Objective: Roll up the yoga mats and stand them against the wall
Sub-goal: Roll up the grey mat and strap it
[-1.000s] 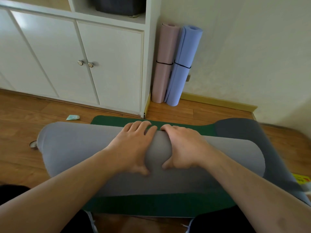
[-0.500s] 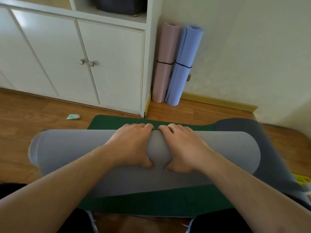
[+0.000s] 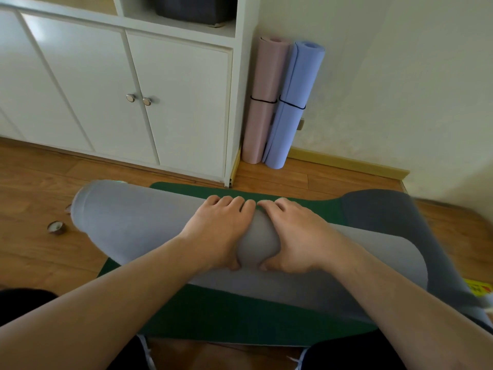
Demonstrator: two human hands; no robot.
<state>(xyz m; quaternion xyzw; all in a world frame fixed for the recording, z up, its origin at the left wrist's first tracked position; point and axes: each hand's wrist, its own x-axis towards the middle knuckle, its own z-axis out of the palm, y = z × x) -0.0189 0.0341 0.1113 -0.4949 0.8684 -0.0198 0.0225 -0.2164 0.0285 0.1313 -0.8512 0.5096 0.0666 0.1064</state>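
Both hands clamped on the grey mat roll point(image 3: 149, 222) mid-length — left hand point(image 3: 216, 236) and right hand point(image 3: 298, 236) side by side, fingers over the far side, thumbs near. Roll lies skewed across the green mat point(image 3: 240, 321) on the floor. Pink mat point(image 3: 262, 102) and blue mat point(image 3: 292, 108) stand banded against the far wall.

Soft daylight, no glare; wide-angle bending at edges, slight blur.

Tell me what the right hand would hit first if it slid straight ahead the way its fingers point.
The right hand lies on the grey rolled mat; its fingers point forward. Past the roll it would probably meet the flat dark green mat, then bare wooden floor; depth is unclear.
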